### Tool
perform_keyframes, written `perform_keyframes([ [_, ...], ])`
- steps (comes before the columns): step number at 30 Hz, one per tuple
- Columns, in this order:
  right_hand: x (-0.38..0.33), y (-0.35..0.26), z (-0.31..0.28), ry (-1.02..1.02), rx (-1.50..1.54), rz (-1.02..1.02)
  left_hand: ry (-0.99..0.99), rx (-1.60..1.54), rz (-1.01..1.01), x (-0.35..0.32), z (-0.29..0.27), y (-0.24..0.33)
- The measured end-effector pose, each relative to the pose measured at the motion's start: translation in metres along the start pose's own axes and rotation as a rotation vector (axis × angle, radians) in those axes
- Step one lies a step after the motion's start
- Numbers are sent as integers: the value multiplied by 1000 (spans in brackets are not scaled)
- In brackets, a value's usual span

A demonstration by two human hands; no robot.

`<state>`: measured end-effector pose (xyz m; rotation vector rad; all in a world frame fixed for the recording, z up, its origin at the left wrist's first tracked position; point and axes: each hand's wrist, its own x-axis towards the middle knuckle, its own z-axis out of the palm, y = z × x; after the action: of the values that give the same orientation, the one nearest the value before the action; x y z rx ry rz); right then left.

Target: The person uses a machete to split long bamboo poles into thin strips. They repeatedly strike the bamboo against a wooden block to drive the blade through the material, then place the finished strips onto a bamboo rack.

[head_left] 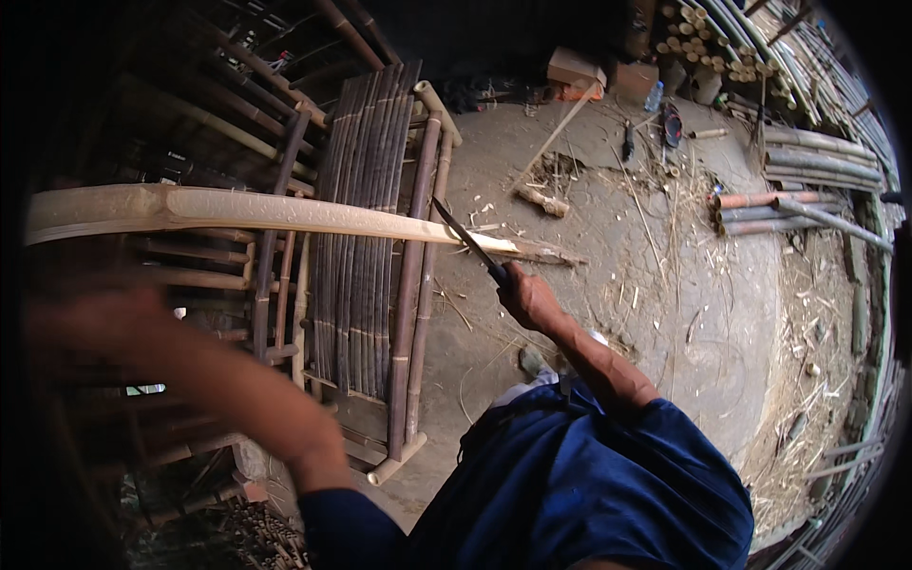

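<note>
Just ahead of the right hand point(530, 296), pale bamboo point(285, 211) stretching off leftward; knife point(465, 236) gripped in that hand, blade across the bamboo near its jagged end. Left hand point(104, 318) dark, blurred, below the bamboo's other end; can't tell whether open or closed. Between hands: bench point(407, 323), dark slats point(353, 285). Well beyond right hand: bottle point(654, 97), sandal point(672, 125); farther right, poles point(822, 163). Littered floor point(703, 389) around.

Site: a bamboo workshop. Evidence: poles point(826, 163) stacked at right; scraps point(819, 380) and shavings strewn over a cracked floor point(703, 366); slatted bamboo frame point(359, 294); knife point(465, 236) at a split strip point(285, 211).
</note>
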<state>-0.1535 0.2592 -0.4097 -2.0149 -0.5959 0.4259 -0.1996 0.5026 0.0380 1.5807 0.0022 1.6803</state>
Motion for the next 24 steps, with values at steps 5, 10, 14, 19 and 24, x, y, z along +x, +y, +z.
perform_keyframes([
  [5, 27, 4, -20, -82, -38, 22, -186, -269, -143, -137, 44, -95],
  [10, 66, -102, -83, -50, -5, -53, -31, -198, -228, -121, 72, -122],
  [14, 94, -89, -78, 133, 64, -251, -10, -101, -256, -120, 103, -129],
  [19, 86, 237, -27, -458, -536, -46, -24, -14, -176, -99, 110, -152],
  [24, 37, 221, -48, -284, -279, 256, -115, 16, -150, -89, 98, -176],
])
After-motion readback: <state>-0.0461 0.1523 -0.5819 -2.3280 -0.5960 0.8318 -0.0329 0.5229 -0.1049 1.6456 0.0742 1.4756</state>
